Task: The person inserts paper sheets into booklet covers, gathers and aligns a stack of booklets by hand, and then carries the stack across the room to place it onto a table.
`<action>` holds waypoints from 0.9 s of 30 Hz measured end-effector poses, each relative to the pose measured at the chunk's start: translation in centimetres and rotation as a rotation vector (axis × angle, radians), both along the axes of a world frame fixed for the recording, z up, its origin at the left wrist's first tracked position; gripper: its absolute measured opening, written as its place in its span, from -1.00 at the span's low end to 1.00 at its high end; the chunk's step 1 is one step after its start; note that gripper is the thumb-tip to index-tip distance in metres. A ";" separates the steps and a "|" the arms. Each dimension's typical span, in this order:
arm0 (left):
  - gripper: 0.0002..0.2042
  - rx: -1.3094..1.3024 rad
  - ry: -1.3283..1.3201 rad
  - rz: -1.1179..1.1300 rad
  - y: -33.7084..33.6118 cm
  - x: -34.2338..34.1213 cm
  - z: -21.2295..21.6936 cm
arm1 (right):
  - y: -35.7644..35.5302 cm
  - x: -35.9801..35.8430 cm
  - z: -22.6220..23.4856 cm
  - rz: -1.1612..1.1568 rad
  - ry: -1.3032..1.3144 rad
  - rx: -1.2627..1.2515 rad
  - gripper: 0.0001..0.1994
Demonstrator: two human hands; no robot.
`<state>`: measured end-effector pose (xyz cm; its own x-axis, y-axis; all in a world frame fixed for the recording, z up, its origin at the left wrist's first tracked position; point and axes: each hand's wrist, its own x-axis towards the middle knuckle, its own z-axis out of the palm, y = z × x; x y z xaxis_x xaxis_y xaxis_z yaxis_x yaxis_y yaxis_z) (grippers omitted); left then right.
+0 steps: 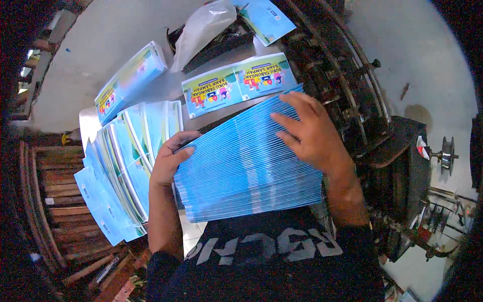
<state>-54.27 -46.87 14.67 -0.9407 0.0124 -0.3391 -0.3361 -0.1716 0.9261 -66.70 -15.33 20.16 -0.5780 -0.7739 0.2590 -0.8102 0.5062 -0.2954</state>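
Observation:
A thick stack of blue printed sheets (246, 161), fanned so that many edges show as fine lines, lies in front of my torso. My left hand (173, 156) grips its left edge, thumb on top and fingers curled at the far side. Across the upper right of the stack rests my right hand (309, 128), its fingers spread and touching the sheets; its thumb is not clearly seen. Just beyond the stack lies a printed sheet with two matching green and yellow cover pictures (239, 83).
At the left are fanned piles of light blue printed sheets (146, 136) and a bundle of covers (132, 83). A white plastic bag (206, 30) sits on a dark tray at the back, beside another blue sheet (266, 22). Dark machinery (342, 75) stands along the right.

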 end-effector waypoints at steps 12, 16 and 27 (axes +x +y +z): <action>-0.59 0.080 -0.013 0.092 0.7 -0.3 0.2 | 0.0 2.1 -0.2 -0.027 0.051 -0.005 -0.75; -0.59 0.111 0.012 0.077 0.7 -0.4 0.0 | 0.0 1.8 -0.3 -0.062 -0.061 -0.010 -0.74; -0.32 0.441 0.000 0.045 0.7 0.6 -1.7 | -0.8 -0.2 2.3 0.026 -0.214 0.029 -0.86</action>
